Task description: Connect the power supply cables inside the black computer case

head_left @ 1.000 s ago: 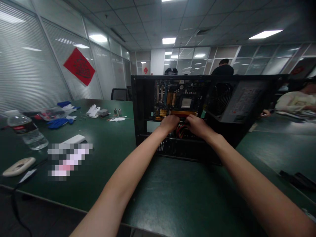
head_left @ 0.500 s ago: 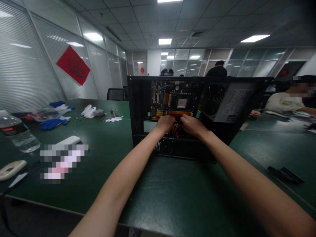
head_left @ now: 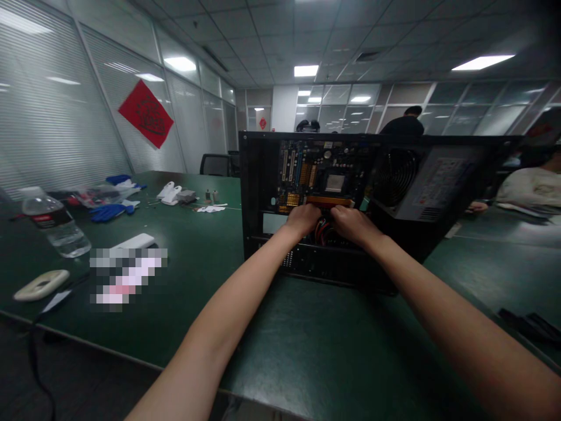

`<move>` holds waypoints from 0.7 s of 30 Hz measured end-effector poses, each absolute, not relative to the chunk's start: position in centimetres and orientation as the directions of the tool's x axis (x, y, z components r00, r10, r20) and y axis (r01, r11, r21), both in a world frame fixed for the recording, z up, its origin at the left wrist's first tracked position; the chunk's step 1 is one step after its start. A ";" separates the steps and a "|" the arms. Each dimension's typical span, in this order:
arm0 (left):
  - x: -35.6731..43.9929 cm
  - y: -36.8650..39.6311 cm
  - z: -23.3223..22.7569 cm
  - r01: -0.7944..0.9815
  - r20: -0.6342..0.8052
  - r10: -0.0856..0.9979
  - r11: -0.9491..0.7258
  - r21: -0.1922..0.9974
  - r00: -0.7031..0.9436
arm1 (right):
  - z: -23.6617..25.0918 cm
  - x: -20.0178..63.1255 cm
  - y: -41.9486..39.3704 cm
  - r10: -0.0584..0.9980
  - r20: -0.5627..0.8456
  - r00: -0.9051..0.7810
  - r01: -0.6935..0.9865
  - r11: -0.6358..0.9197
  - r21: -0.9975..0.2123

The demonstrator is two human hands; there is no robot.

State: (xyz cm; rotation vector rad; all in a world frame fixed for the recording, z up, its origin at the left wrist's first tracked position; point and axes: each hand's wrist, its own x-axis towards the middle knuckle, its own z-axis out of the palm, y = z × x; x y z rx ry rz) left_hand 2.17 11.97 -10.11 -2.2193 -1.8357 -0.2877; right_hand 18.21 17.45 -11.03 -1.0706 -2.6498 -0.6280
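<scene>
An open black computer case (head_left: 253, 193) stands upright on the green table, its inside facing me. Within it I see the motherboard (head_left: 350, 161), with a square processor socket (head_left: 335, 183) in its middle. My left hand (head_left: 304, 220) and my right hand (head_left: 354, 225) are both closed at the board's lower edge, side by side at an orange memory slot (head_left: 329, 202). Fingertips are hidden, so I cannot see what they pinch. Just below and between the hands hang red and black cables (head_left: 323, 231). The power supply (head_left: 442, 181) sits at the case's upper right.
Left on the table (head_left: 193, 280) are a water bottle (head_left: 59, 228), a pale oval object (head_left: 41, 285), a white bar-shaped item (head_left: 138, 241) and blue gloves (head_left: 109, 211). Black parts (head_left: 530, 326) lie at the right. Another person's sleeve (head_left: 528, 186) shows at far right.
The whole view has swung left, so the case and table items appear farther right. Both hands keep their place at the orange slot, still closed.
</scene>
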 end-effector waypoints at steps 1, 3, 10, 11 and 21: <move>2.2 11.9 -10.0 0.982 0.303 0.934 -0.177 -0.064 0.188 | -11.1 18.2 17.5 0.612 0.347 -0.710 0.703 0.644 0.302; 2.2 11.7 -9.9 0.982 0.301 0.935 -0.176 -0.063 0.186 | -11.0 18.2 17.5 0.618 0.348 -0.705 0.708 0.644 0.290; 2.2 12.0 -9.6 0.986 0.299 0.940 -0.162 -0.041 0.167 | -10.3 18.0 16.5 0.648 0.344 -0.679 0.731 0.640 0.236; 2.2 12.0 -9.6 0.986 0.302 0.939 -0.160 -0.037 0.164 | -10.2 17.9 16.5 0.652 0.340 -0.677 0.733 0.639 0.234; 1.7 12.2 -9.3 0.994 0.334 0.937 -0.109 -0.002 0.103 | -9.9 17.9 16.6 0.681 0.323 -0.658 0.748 0.641 0.172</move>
